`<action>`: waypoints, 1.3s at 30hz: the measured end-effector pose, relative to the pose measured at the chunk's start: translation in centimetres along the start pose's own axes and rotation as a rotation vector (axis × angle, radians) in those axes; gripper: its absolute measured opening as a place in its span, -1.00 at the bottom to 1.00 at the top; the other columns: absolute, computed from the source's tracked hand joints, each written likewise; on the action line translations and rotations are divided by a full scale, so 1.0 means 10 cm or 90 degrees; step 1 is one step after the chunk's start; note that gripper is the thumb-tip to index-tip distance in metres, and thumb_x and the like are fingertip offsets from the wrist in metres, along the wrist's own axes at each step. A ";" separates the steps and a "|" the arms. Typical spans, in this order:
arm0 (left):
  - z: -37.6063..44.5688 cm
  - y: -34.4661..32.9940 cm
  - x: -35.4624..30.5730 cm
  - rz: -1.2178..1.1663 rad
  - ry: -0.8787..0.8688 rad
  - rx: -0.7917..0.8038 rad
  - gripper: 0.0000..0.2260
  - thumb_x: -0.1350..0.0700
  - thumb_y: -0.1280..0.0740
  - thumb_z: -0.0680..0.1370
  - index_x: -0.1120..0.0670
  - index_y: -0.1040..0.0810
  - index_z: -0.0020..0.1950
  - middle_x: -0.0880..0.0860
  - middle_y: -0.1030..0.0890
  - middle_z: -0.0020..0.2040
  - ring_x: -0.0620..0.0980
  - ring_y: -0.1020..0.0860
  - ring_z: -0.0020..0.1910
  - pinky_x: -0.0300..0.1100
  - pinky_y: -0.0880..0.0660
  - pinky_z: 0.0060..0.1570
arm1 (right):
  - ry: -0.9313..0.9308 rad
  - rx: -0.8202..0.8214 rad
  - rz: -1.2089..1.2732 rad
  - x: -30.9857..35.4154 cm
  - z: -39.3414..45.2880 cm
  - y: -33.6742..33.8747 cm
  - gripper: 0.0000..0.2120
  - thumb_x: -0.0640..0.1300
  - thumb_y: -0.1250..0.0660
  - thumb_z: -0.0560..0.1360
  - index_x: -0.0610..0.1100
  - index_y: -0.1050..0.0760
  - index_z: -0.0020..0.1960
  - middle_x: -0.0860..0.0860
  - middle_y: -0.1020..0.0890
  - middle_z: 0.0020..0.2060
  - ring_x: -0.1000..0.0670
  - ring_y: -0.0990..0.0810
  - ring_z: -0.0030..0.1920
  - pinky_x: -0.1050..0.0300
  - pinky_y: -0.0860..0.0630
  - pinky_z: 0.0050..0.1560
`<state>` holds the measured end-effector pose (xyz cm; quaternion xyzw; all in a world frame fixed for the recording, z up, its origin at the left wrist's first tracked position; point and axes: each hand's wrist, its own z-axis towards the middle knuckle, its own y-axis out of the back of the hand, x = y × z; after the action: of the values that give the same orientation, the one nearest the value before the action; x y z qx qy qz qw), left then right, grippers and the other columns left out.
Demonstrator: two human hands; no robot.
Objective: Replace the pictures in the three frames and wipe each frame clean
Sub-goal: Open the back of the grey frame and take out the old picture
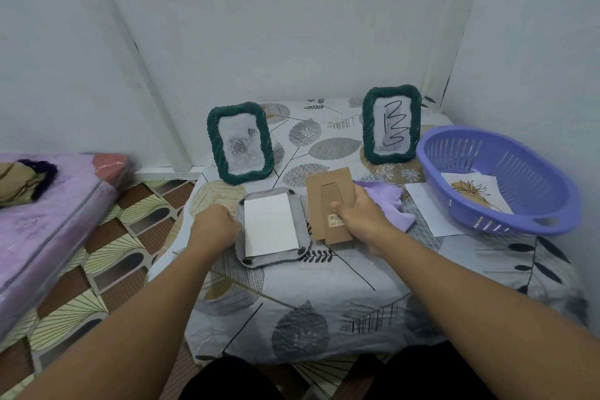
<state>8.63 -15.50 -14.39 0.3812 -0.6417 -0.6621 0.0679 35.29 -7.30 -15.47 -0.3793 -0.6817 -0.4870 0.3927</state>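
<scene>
The third frame lies face down at the table's front centre — grey rim, rounded corners, a plain white sheet in its opening. The left hand rests on its left edge; finger position cannot be told. The right hand pinches the brown cardboard backing, thumb on top, just beside a lilac cloth. Two green rope-textured frames stand upright behind.

Soft, even indoor light fills the view, bright enough to see everything, with only faint shadows under the purple basket and no harsh glare. The wide lens bends the walls and stretches the forearms near the bottom corners. Detail is slightly soft throughout, most blurred at the left edge.
</scene>
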 end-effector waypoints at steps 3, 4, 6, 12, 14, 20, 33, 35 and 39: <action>0.00 0.03 0.05 0.006 0.001 0.003 -0.91 0.17 -0.37 0.50 0.18 -0.63 -0.10 0.14 -0.65 -0.15 0.12 -0.58 -0.15 -0.17 -0.45 -0.28 | 0.003 0.013 -0.002 0.07 -0.09 0.02 -0.63 -0.06 -0.34 0.61 0.06 -0.39 0.39 0.07 -0.61 0.19 -0.03 -0.54 0.16 0.10 -0.51 0.06; 0.00 0.04 0.06 0.008 -0.001 0.003 -0.91 0.17 -0.36 0.50 0.17 -0.63 -0.10 0.13 -0.64 -0.16 0.11 -0.58 -0.15 -0.17 -0.45 -0.29 | 0.005 0.018 -0.014 0.07 -0.09 0.02 -0.63 -0.09 -0.32 0.63 0.03 -0.38 0.41 0.05 -0.60 0.20 -0.02 -0.52 0.12 0.16 -0.46 -0.02; -0.01 0.04 0.07 0.011 -0.005 0.002 -0.91 0.17 -0.36 0.51 0.16 -0.63 -0.10 0.13 -0.64 -0.16 0.10 -0.58 -0.15 -0.17 -0.43 -0.30 | 0.012 0.018 -0.045 0.06 -0.07 0.02 -0.61 -0.10 -0.31 0.64 -0.01 -0.36 0.44 0.02 -0.59 0.22 -0.01 -0.49 0.08 0.17 -0.38 0.00; -0.02 0.03 0.07 0.007 -0.008 -0.005 -0.91 0.16 -0.37 0.54 0.15 -0.63 -0.10 0.12 -0.65 -0.15 0.11 -0.59 -0.13 -0.15 -0.46 -0.23 | 0.019 0.001 -0.152 0.04 0.03 -0.05 -0.54 -0.09 -0.37 0.59 -0.14 -0.33 0.43 -0.04 -0.58 0.28 -0.10 -0.55 0.24 0.05 -0.48 0.21; -0.03 0.03 0.07 0.002 -0.011 -0.007 -0.91 0.15 -0.37 0.54 0.15 -0.63 -0.09 0.12 -0.65 -0.15 0.10 -0.59 -0.13 -0.14 -0.47 -0.23 | 0.025 -0.014 -0.208 0.02 0.05 -0.06 -0.47 -0.03 -0.40 0.55 -0.19 -0.33 0.43 -0.11 -0.56 0.27 -0.16 -0.50 0.31 -0.02 -0.46 0.31; -0.10 0.03 0.06 -0.037 -0.002 -0.041 -0.87 0.08 -0.33 0.56 0.09 -0.46 0.05 0.06 -0.56 -0.12 0.03 -0.51 -0.17 -0.12 -0.38 -0.27 | 0.041 -0.070 -0.398 0.02 -0.04 -0.09 -0.47 0.11 -0.37 0.55 -0.13 -0.35 0.38 -0.26 -0.33 0.32 -0.27 -0.31 0.36 -0.14 -0.39 0.34; -0.24 0.04 -0.13 -0.003 -0.061 -0.033 -0.63 -0.24 -0.42 0.51 0.05 -0.53 0.01 -0.03 -0.58 -0.09 -0.01 -0.55 -0.10 -0.11 -0.47 -0.20 | 0.241 0.044 -0.322 0.29 -0.16 -0.50 -0.69 0.14 -0.32 0.56 0.12 -0.53 0.28 0.06 -0.56 0.06 -0.04 -0.52 0.12 0.02 -0.46 0.11; -0.28 0.04 -0.15 0.022 -0.061 -0.023 -0.61 -0.26 -0.44 0.48 0.06 -0.55 -0.03 -0.02 -0.59 -0.13 -0.04 -0.54 -0.16 -0.11 -0.48 -0.24 | 0.234 0.068 -0.338 0.29 -0.14 -0.55 -0.65 0.17 -0.36 0.53 0.11 -0.55 0.27 0.05 -0.58 0.06 -0.04 -0.55 0.11 0.04 -0.46 0.07; -0.32 0.01 -0.16 0.049 -0.053 -0.019 -0.56 -0.29 -0.48 0.43 0.08 -0.50 -0.22 -0.01 -0.56 -0.27 -0.04 -0.51 -0.31 -0.13 -0.38 -0.40 | 0.227 0.092 -0.374 0.24 -0.13 -0.59 -0.59 0.16 -0.46 0.47 0.06 -0.57 0.27 0.00 -0.57 0.07 -0.04 -0.52 0.12 0.11 -0.35 -0.06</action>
<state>11.61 -17.12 -13.24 0.3274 -0.6482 -0.6838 0.0719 29.20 -9.57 -15.15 -0.0476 -0.7151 -0.5883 0.3745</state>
